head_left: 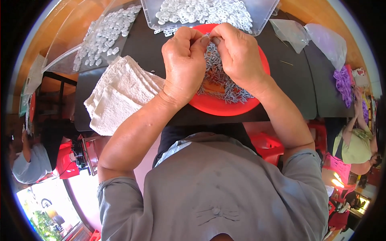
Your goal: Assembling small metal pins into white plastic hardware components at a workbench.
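Observation:
Over the far part of a red basin (225, 110), my left hand (183, 64) and my right hand (241, 60) meet with their fingertips almost touching. Each one is closed in a pinch. Whatever is between the fingers is tiny and mostly hidden; a pale speck shows there. Many small grey screw-like pieces (231, 93) lie heaped in the basin below. Just beyond my hands, a clear plastic bin (263, 24) holds a heap of small white plastic pieces (201, 12), a few of them lying outside its near wall.
A folded white towel (120, 94) lies left of my left forearm. More white pieces (108, 36) are spread on clear plastic sheeting at the far left. Clear bags (327, 42) and a purple bundle (342, 86) sit on the right. Other people (354, 144) are at both sides.

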Available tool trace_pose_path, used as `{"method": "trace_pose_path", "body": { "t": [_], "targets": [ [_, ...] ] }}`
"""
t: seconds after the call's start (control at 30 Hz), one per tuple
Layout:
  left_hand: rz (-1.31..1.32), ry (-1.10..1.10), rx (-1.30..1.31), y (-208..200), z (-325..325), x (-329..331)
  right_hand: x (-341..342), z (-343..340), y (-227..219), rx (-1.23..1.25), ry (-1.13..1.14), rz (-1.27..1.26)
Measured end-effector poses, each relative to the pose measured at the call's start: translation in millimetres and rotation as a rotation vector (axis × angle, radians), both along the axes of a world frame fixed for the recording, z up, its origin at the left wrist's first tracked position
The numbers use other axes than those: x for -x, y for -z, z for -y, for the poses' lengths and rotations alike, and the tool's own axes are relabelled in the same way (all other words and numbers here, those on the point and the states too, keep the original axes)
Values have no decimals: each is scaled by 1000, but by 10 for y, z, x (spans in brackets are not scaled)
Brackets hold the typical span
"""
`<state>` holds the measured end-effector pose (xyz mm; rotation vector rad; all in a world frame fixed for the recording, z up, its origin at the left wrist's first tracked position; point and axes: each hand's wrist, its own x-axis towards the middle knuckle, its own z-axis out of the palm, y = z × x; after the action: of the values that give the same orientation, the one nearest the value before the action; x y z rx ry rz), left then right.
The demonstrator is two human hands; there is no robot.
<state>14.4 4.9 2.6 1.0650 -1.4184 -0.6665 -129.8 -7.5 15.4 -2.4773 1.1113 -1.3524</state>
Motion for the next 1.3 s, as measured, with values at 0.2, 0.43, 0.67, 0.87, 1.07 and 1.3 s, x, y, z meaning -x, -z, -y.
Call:
{"method": "trace_pose_path", "body": {
  "t": [0.2, 0.43, 0.67, 0.87, 1.07, 1.3],
  "targets": [
    [-117, 83, -154, -12, 28, -2, 90, 25, -114, -221, -77, 135],
    [-189, 130, -232, -58, -7, 25, 120, 24, -107, -372, -65, 170],
    [-171, 105, -224, -42, -24, 21, 29, 32, -41, -187, -92, 141],
    [-312, 160, -287, -57, 36, 25, 27, 38, -63, -219, -80, 191],
    [-431, 102, -412, -61, 69, -72, 179, -345, -396, -185, 167, -532],
    [-488, 94, -467, -120, 73, -14, 435, -791, -21, -33, 23, -648]
  ]
}}
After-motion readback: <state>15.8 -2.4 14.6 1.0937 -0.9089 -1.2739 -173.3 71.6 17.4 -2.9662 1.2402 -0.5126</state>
